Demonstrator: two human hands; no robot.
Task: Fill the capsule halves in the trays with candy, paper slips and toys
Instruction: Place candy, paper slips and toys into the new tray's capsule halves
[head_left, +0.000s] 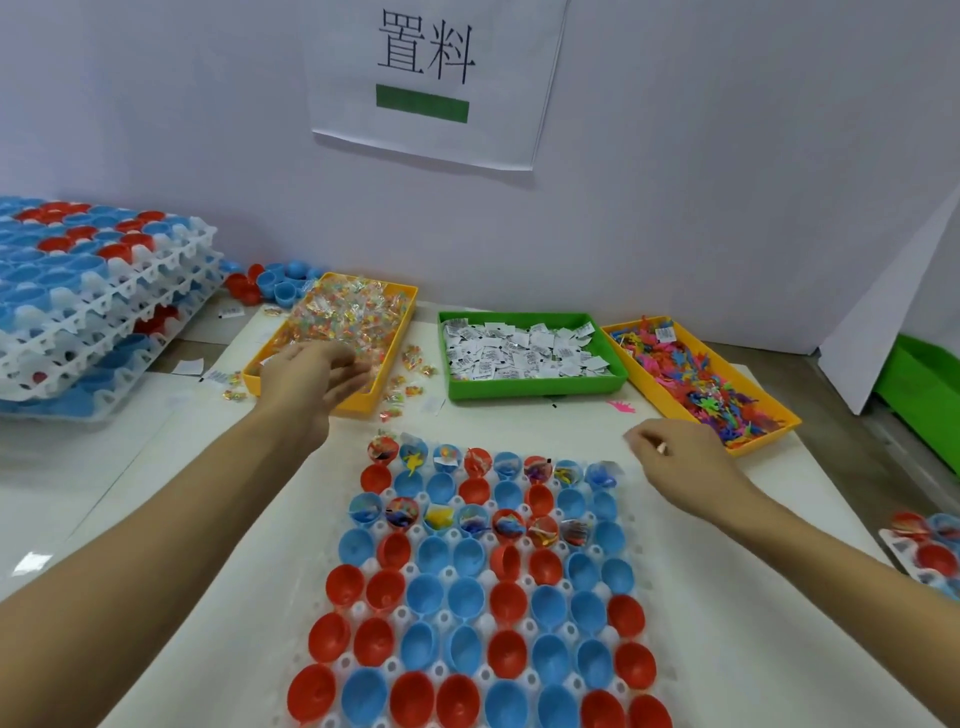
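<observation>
A white capsule tray (645, 584) lies in front of me with red and blue capsule halves (467, 597). Its first and third rows hold candy, slips and toys; the other rows look empty. Behind it stand a yellow tray of wrapped candy (353, 312), a green tray of paper slips (519, 348) and a yellow tray of small colourful toys (701, 384). My left hand (311, 374) hovers over the near end of the candy tray, fingers relaxed and blurred. My right hand (680, 462) hangs above the table between the toy tray and the capsule tray's far right corner, fingers curled; anything inside them is hidden.
A stack of white trays with capsule halves (104, 291) fills the left. Loose capsule halves (275, 283) lie by the wall. Stray candies (410, 364) and a pink toy (621, 406) lie on the table. Another filled tray (930, 551) and a green bin (930, 384) sit at the right.
</observation>
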